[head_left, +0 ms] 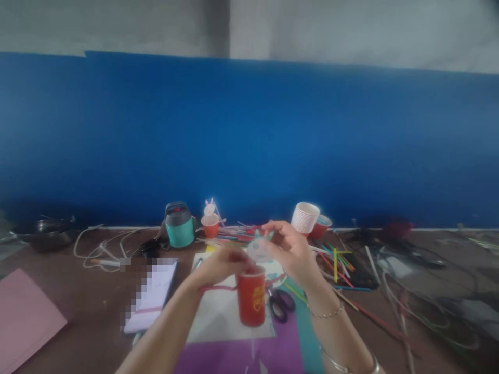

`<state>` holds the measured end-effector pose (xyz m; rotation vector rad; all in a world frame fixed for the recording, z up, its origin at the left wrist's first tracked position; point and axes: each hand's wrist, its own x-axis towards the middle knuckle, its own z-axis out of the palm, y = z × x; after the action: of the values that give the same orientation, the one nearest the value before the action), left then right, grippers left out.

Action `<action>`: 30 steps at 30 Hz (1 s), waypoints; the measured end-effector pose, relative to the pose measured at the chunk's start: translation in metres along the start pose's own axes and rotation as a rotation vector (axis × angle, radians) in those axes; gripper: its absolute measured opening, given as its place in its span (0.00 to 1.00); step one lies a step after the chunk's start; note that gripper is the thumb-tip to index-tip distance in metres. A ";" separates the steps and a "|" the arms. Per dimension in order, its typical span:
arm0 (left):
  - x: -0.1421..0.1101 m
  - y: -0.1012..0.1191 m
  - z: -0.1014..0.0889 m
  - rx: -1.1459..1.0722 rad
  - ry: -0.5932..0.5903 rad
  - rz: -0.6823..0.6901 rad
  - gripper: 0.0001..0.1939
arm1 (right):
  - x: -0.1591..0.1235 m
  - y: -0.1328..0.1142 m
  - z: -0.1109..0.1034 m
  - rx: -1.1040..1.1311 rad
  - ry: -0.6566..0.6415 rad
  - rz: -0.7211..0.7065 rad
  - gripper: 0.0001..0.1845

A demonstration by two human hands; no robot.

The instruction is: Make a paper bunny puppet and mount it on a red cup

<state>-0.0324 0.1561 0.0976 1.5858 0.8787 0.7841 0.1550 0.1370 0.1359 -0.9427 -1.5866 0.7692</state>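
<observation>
- A flat purple sheet (218, 358) lies by the bench's (89, 311) near edge.
- An upright red paper cup with yellow print (245, 304) is above a white sheet (210, 322), mid-bench; the left hand's (224, 261) fingers curl at its rim, their exact hold hidden.
- The right hand's (292, 250) fingers, nearly closed, pinch a translucent green-eared disc (259, 250) over the cup.
- Near the far edge: an orange-red cup (211, 229) containing a pink-eared white disc (209, 209); nested white paper cups (305, 217).

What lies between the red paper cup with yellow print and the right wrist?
In the head view: scissors with dark loop handles, purple paper, teal paper and a thin yellow-green strip.
</observation>
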 end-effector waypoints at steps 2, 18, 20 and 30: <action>0.002 -0.003 0.004 -0.041 -0.006 -0.007 0.11 | 0.001 0.004 0.003 -0.019 -0.045 0.022 0.12; 0.000 -0.004 0.003 -0.093 -0.076 -0.073 0.21 | 0.008 0.018 0.010 0.093 -0.105 0.199 0.14; 0.001 -0.008 0.001 -0.093 -0.086 -0.084 0.22 | 0.009 0.020 0.010 0.121 -0.102 0.229 0.15; 0.004 -0.019 -0.001 -0.175 -0.149 -0.084 0.24 | 0.010 0.023 0.009 0.212 -0.100 0.272 0.15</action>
<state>-0.0337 0.1625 0.0795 1.4248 0.7438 0.6564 0.1498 0.1565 0.1184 -0.9876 -1.4432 1.1665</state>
